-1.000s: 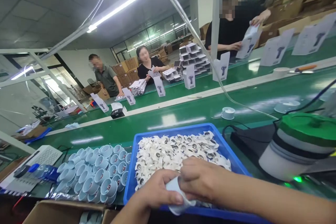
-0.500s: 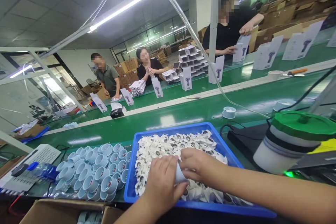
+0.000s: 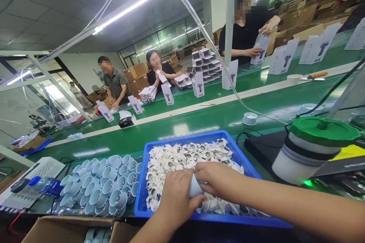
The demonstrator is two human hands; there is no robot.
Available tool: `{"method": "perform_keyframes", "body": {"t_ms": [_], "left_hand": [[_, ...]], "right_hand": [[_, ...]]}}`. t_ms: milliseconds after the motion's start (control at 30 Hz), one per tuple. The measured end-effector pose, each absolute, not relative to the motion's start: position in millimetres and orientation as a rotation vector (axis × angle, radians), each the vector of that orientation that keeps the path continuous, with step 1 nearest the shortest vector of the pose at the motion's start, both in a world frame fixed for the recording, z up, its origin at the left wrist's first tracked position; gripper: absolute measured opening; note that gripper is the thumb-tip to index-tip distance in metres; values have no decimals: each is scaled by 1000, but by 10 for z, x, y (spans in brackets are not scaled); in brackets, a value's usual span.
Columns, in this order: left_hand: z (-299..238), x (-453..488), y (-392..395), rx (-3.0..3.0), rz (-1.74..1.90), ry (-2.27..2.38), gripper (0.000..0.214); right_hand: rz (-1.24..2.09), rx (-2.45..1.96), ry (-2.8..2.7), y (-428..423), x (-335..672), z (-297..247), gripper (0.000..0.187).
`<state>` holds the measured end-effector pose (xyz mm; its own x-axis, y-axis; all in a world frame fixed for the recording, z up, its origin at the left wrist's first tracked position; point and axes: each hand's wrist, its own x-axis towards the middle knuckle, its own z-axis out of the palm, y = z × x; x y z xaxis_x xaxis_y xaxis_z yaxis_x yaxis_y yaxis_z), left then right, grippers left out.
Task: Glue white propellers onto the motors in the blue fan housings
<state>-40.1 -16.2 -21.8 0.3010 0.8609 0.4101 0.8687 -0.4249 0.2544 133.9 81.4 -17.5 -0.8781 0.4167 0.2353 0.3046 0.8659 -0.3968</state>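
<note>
Over the blue tray (image 3: 245, 161), my left hand (image 3: 177, 196) and my right hand (image 3: 216, 177) meet around one small pale blue cup-shaped part (image 3: 195, 186). Both hands are closed on it, with the fingers of each wrapped round its sides. The tray under them is heaped with several white fan-shaped parts (image 3: 182, 155). To the left of the tray stands a cluster of several pale blue cups (image 3: 104, 182), mouths up.
A white cylinder with a green lid (image 3: 316, 146) stands at the right on a black base with cables. A cardboard box (image 3: 71, 229) lies at the near edge. A green conveyor (image 3: 199, 121) carries white cartons; three people work on its far side.
Both hands moved up and slightly away from me over the tray, still together on the pale blue part. The view shifted a little to the right.
</note>
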Motion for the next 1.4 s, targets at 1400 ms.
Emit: {"method": "perform_keyframes", "body": {"t_ms": [1400], "left_hand": [[356, -517, -288, -2629, -1476, -1106, 38]], "right_hand": [[2157, -553, -1233, 415, 1135, -475, 42]]}}
